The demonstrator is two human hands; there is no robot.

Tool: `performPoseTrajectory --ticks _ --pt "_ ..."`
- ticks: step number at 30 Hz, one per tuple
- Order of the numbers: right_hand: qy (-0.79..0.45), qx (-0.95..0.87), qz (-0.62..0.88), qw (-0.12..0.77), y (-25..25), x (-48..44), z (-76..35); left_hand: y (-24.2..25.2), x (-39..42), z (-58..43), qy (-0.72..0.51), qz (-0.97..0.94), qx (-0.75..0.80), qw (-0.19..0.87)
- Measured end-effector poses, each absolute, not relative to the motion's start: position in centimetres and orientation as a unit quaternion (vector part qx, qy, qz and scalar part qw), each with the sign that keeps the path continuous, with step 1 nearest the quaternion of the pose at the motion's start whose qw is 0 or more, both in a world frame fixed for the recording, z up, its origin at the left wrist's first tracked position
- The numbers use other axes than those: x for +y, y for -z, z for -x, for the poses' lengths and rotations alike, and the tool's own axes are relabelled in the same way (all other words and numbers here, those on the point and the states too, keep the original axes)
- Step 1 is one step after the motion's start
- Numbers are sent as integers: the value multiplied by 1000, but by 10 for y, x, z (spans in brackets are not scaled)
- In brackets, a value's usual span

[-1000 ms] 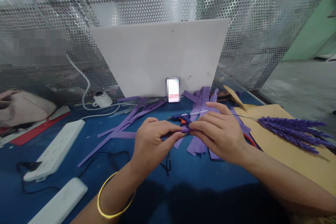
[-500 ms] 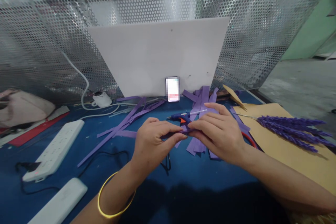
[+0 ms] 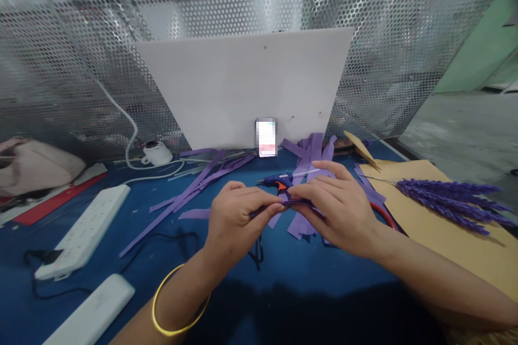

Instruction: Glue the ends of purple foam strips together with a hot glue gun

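A purple strip [image 3: 288, 203] is pinched between my two hands over the middle of the blue table. My left hand [image 3: 238, 213] grips it between thumb and index finger. From the other side, my right hand [image 3: 338, 205] holds the same strip, its thumb below and fingers above; the fingers cover much of it. Just beyond the hands lies a blue glue gun [image 3: 279, 179] with an orange trigger and a clear glue stick in its rear. More purple strips [image 3: 311, 153] lie behind my right hand, and thin purple strips [image 3: 194, 188] are spread to the left.
Purple lavender-like stems [image 3: 449, 202] rest on brown paper [image 3: 421, 172] at the right. White power strips [image 3: 87, 229] with black cables lie left. A phone [image 3: 266, 137] leans on a white board [image 3: 251, 81]. A red handle [image 3: 383, 214] shows beside my right wrist.
My right fingers have shifted slightly left along the strip. The left hand stays nearly still, and both hands keep hold of it.
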State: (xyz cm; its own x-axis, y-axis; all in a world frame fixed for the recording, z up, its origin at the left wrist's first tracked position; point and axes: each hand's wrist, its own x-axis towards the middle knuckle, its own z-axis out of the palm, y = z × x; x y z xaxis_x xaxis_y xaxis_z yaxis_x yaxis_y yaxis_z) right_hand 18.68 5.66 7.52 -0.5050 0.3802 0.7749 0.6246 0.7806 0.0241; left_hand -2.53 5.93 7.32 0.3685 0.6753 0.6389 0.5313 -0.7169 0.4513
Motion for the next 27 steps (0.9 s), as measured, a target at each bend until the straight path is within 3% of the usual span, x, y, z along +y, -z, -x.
performPoseTrajectory --ticks 27 --pt "145 -850 294 412 -75 57 -189 -72 56 23 -430 -834 341 59"
